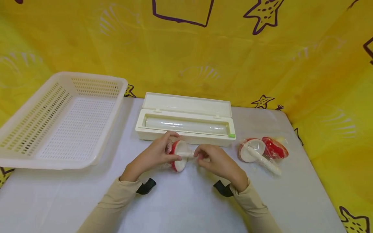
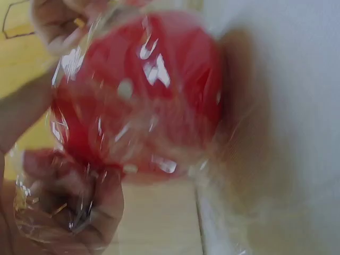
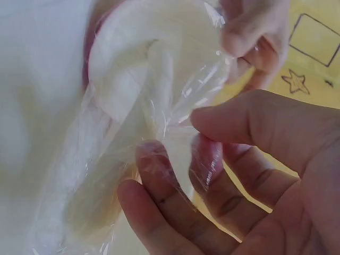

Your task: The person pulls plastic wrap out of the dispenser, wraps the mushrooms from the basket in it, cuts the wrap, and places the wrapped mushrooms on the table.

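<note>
A toy mushroom (image 1: 181, 156), with a red cap and white stem, is wrapped in clear cling film just above the table. My left hand (image 1: 161, 151) grips the edge of its cap. The red, pale-spotted top of the cap (image 2: 154, 90) faces the left wrist view, glossy under film. Around the stem, my right hand (image 1: 216, 160) pinches the loose cling film (image 3: 183, 159) between thumb and fingers. Behind both hands, an open white dispenser box (image 1: 186, 137) holds a roll of cling film (image 1: 186, 125).
To the right lie a wrapped toy mushroom (image 1: 252, 150) and another wrapped red item (image 1: 275, 148) touching it. A white slotted basket (image 1: 112, 129) stands at the left. Yellow patterned cloth (image 1: 175, 58) walls the back and sides of the white table (image 1: 180, 207).
</note>
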`<state>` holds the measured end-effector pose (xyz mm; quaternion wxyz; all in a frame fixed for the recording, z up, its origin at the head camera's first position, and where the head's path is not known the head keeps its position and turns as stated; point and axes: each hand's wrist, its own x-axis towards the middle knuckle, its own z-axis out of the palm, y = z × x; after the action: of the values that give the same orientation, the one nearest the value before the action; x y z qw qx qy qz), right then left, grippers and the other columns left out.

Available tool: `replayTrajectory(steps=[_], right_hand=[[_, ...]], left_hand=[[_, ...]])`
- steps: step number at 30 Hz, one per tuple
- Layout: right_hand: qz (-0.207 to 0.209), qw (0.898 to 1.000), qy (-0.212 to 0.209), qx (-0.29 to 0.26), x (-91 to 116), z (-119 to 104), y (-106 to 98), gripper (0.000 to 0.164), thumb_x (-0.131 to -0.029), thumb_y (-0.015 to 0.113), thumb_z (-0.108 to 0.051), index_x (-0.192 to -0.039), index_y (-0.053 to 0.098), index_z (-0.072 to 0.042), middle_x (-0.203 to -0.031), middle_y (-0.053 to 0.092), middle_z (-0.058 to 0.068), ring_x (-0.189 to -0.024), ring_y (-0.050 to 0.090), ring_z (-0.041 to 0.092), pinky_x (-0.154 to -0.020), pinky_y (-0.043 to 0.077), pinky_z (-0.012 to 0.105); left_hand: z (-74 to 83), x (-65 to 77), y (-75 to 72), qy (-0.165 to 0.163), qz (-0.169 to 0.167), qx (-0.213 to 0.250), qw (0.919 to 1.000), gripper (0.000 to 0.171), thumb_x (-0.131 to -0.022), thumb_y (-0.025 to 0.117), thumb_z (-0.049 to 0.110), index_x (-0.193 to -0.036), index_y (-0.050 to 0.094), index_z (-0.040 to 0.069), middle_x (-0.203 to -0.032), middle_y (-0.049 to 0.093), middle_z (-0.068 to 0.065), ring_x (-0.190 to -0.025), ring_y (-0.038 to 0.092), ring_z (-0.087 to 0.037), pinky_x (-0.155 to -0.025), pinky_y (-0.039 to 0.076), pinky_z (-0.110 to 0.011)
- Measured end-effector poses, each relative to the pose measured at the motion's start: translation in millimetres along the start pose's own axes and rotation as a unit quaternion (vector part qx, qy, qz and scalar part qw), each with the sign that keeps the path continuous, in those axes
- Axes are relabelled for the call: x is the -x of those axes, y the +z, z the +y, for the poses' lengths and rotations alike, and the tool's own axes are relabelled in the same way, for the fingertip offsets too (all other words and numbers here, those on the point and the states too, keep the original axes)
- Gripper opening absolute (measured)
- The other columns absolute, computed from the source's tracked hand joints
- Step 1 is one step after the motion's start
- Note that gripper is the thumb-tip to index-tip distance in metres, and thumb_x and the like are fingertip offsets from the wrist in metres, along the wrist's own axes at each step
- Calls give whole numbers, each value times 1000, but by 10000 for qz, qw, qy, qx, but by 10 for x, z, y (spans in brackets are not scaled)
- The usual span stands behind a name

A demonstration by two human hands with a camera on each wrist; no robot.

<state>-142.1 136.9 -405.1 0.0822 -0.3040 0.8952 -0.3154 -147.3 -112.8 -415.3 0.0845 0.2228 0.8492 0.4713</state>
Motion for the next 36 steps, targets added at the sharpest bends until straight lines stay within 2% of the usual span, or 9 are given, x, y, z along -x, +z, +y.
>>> replayTrajectory(steps=[5,11,17,19,23,26,30,33,36], right_hand=[[353,9992,-65,-184,25,21,-99,9,-89,66,-2,-97,67,-5,-90,68,2,-82,61,12,-77,55,28],[793,9961,-286,-252,45,-9,-139,11,-89,70,-2,-99,67,-3,-90,68,4,-78,63,11,-72,56,26],[-974,9944,-411,36,38,-116,59,17,-96,63,-14,-111,66,-5,-105,73,5,-92,68,13,-84,56,29],[-1226,9912,-469,191,30,-128,109,17,-98,61,-14,-112,65,-5,-106,73,5,-95,68,13,-87,55,29],[-228,9988,-392,190,-1,-122,95,15,-94,68,-12,-108,66,-8,-87,71,0,-80,65,11,-75,54,28],[597,9978,-195,233,-17,-78,65,31,-86,77,-18,-112,65,-6,-92,70,4,-87,63,17,-80,54,33],[245,9989,150,362,-29,41,112,51,-83,81,-25,-123,60,-1,-112,69,12,-102,63,25,-91,52,41],[-233,9987,332,293,-51,122,176,47,-87,77,-22,-124,59,1,-104,71,11,-90,64,20,-82,53,34],[-234,9984,402,325,-75,178,227,39,-88,72,-16,-121,59,1,-95,70,8,-78,58,14,-74,50,27]], left_hand=[[16,-13,67,-128,216,-462,9986,56,-80,82,15,-130,58,6,-72,54,-1,-66,46,-10,-59,40,-22],[30,-26,89,63,506,-1177,9917,35,-82,80,10,-114,68,7,-71,57,-1,-66,45,-11,-61,38,-23],[27,-16,105,217,718,-1428,9869,21,-82,78,5,-100,69,9,-69,52,3,-66,46,-9,-61,39,-23],[31,-17,116,262,763,-1464,9859,18,-82,78,3,-97,70,9,-70,54,3,-67,47,-9,-61,40,-22],[45,-23,136,343,783,-1545,9843,14,-81,77,0,-92,72,8,-78,64,1,-71,51,-11,-63,42,-21],[49,-17,144,374,751,-1583,9838,12,-81,78,1,-90,72,7,-85,69,-2,-74,55,-13,-65,46,-22],[75,2,145,333,689,-1674,9829,15,-81,80,7,-95,73,8,-82,65,1,-73,53,-11,-63,45,-21],[109,15,117,346,669,-1622,9839,30,-80,81,10,-109,72,11,-78,61,4,-71,51,-9,-62,43,-22],[129,31,54,367,684,-1266,9889,46,-78,83,8,-121,66,12,-82,63,-1,-77,57,-14,-67,49,-29]])
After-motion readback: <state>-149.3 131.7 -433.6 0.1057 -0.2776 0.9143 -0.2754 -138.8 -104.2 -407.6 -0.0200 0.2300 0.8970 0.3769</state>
